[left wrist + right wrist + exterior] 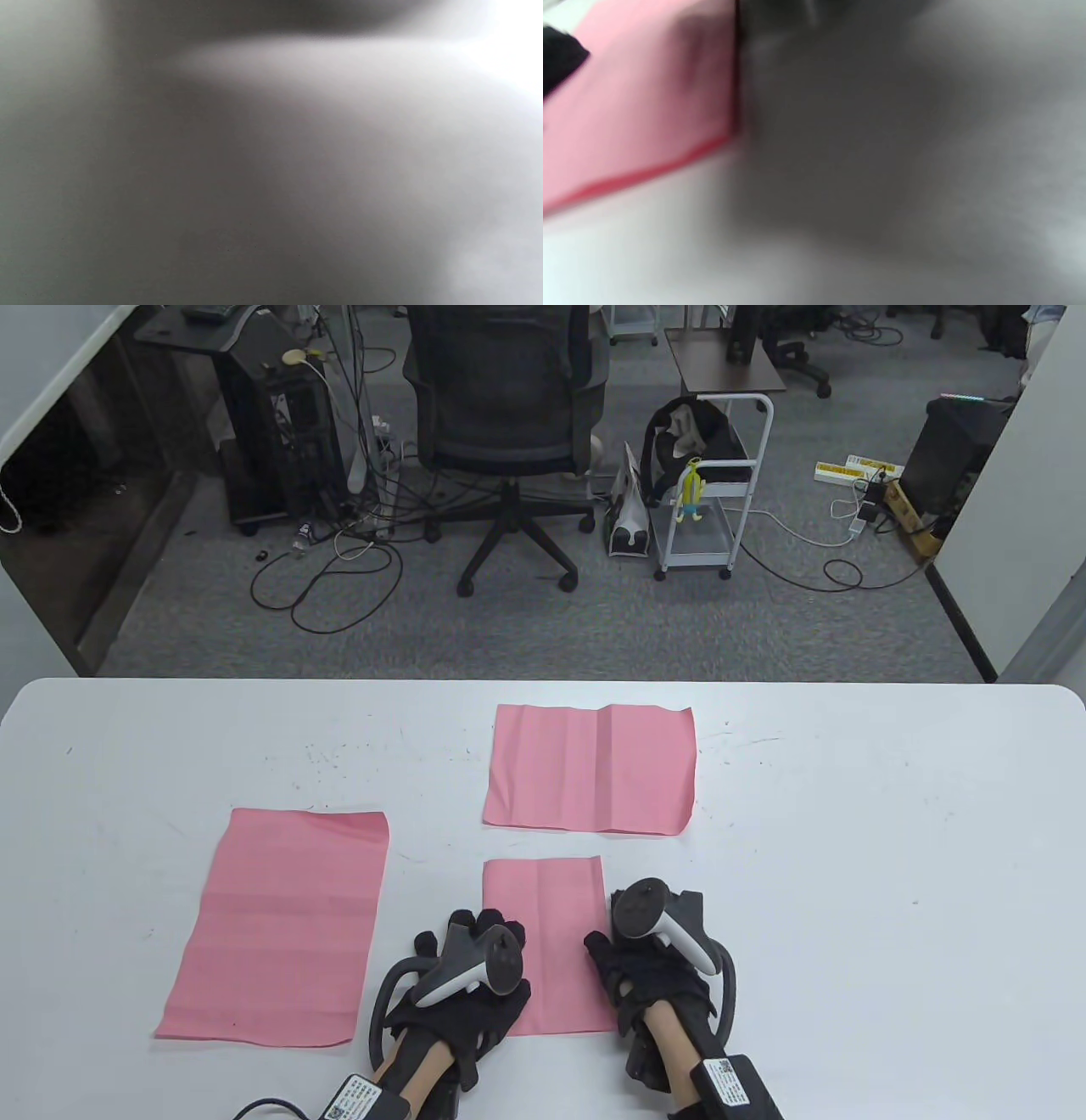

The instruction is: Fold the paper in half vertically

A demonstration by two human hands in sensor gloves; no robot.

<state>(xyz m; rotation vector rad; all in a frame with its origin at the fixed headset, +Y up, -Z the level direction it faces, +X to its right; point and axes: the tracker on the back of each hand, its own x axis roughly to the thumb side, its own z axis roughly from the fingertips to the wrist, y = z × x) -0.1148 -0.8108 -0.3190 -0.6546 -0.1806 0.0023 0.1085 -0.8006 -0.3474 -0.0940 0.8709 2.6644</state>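
A narrow pink folded paper [547, 933] lies on the white table [848, 857] near the front edge, between my hands. My left hand [475, 976] lies flat on its left edge, fingers spread forward. My right hand [649, 963] rests at its right edge, thumb touching the paper; the tracker hides its fingers. The right wrist view shows the paper's corner [640, 106], blurred. The left wrist view shows only blurred grey table surface.
A larger pink sheet [280, 925] lies to the left of my hands. Another creased pink sheet [594, 768] lies further back in the middle. Beyond the table's far edge stand an office chair [509, 415] and a white cart [713, 483].
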